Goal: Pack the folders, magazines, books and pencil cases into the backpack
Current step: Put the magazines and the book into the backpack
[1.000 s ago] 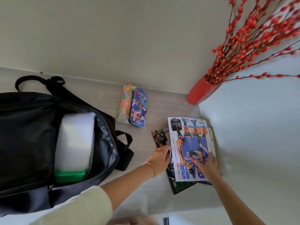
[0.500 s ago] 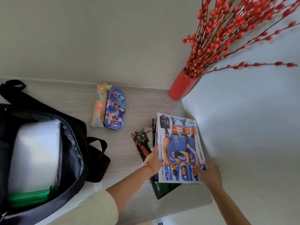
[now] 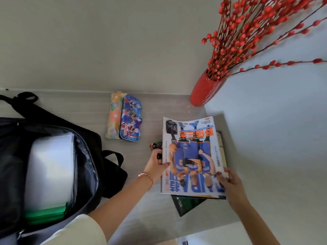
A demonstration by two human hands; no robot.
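Fingers [image 3: 223,175] of both hands apparently pinch magazine [image 3: 190,156] sides; long axis toward wall.

The pale grey wood-grain bench [image 3: 155,106] carries an open black fabric backpack [image 3: 88,137] at left, two colourful pencil cases [image 3: 123,117] side by side near the wall, a red ribbed vase [image 3: 203,91], and a dark green magazine [image 3: 187,205] beneath a stack.

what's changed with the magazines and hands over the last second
Both hands have closed on the basketball magazine: the left hand holds its left edge, the right hand its lower right corner. Its far end now curls up off the stack, where it lay flat before. The dark magazines beneath are squared further under it. The pencil cases, backpack and red vase stayed put.
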